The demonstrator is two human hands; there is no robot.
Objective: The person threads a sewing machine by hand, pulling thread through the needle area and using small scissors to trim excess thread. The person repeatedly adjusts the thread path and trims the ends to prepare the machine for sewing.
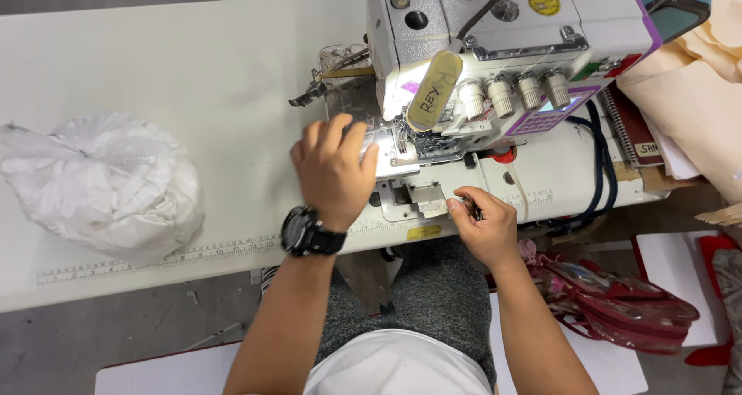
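The left hand (334,171) lies palm-down on the bed of the white industrial overlock sewing machine (495,47), just left of the lit needle area; its fingers are spread flat and loosely open, gripping nothing, and a black wristwatch (309,233) sits on the wrist. The right hand (483,223) hovers at the front edge of the white tabletop (193,70) — its fingers are pinched shut on a small dark slender tool (470,206), too small to tell what kind, just beside the machine's grey metal front cover plate (421,196). Well to the left, a knotted translucent white plastic bag of white cloth (104,182) rests on the tabletop, above a printed ruler strip (154,260) along the near edge. A red-and-clear plastic bag (618,306) lies on the floor to the right.
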